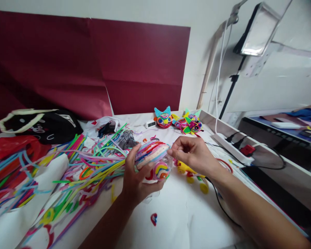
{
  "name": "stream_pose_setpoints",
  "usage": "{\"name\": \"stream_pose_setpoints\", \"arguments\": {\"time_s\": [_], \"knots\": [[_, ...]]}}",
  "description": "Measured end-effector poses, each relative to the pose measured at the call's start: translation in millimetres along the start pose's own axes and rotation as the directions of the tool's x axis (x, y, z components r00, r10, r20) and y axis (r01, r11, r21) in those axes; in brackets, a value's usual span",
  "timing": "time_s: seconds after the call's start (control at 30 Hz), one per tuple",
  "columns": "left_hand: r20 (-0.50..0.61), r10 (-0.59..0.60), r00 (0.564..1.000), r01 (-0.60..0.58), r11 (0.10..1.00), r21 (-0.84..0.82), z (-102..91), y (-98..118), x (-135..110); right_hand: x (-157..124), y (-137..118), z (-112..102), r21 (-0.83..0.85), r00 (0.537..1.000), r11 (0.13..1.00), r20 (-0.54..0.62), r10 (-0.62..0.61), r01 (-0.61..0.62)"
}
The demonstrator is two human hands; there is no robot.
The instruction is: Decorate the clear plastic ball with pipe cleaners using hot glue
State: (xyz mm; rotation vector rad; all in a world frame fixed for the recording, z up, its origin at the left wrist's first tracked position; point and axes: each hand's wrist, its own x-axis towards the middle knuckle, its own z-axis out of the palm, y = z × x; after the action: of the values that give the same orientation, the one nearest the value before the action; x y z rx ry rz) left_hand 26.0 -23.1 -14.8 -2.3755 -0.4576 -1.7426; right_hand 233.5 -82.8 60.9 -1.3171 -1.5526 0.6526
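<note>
A rounded craft piece (pixel 152 151) covered in stripes of coloured pipe cleaner sits in my left hand (pixel 138 178), whose fingers wrap round it from the left and below. On its lower right side is a round coiled disc (pixel 161 171) in yellow, blue and orange. My right hand (pixel 193 152) is closed in a pinch at the piece's right edge; what lies between the fingertips is too small to make out. Clear plastic shows beside the disc. Partly behind my right hand lies a yellow object (pixel 184 168) with round yellow parts. A small red and blue coil (pixel 153 219) lies nearer me.
Loose pipe cleaners (pixel 98 169) spread over the left side. Finished-looking colourful figures (pixel 163 117) stand at the back, beside a small white digital display (pixel 150 124). A power strip (pixel 233 148) with plugs and black cables runs along the right edge. A black bag (pixel 41 126) lies back left.
</note>
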Motion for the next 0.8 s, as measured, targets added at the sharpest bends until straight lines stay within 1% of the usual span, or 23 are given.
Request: {"name": "stream_pose_setpoints", "arguments": {"time_s": [0.13,0.23,0.43,0.67,0.8], "knots": [[-0.003,0.001,1.0,-0.001,1.0,-0.001,-0.3,0.2,-0.2,0.3,0.3,1.7,0.066,0.999,0.997,0.024,0.033,-0.035],[-0.02,-0.005,1.0,0.005,1.0,-0.021,-0.2,0.6,-0.9,1.1,-3.2,2.3,0.144,0.995,0.985,0.054,0.087,-0.094],[-0.039,-0.062,0.997,0.06,0.997,-0.051,-0.1,4.7,0.2,2.4,-6.2,0.4,0.252,0.985,0.953,0.068,0.157,-0.169],[-0.081,-0.031,0.996,0.022,0.993,-0.118,0.0,6.8,3.2,-1.6,-5.6,-1.0,0.328,0.974,0.918,0.088,0.208,-0.226],[-0.092,-0.031,0.995,0.022,0.994,-0.104,0.7,9.4,6.3,-4.3,-9.0,-2.0,0.344,0.968,0.905,0.093,0.233,-0.251]]}}
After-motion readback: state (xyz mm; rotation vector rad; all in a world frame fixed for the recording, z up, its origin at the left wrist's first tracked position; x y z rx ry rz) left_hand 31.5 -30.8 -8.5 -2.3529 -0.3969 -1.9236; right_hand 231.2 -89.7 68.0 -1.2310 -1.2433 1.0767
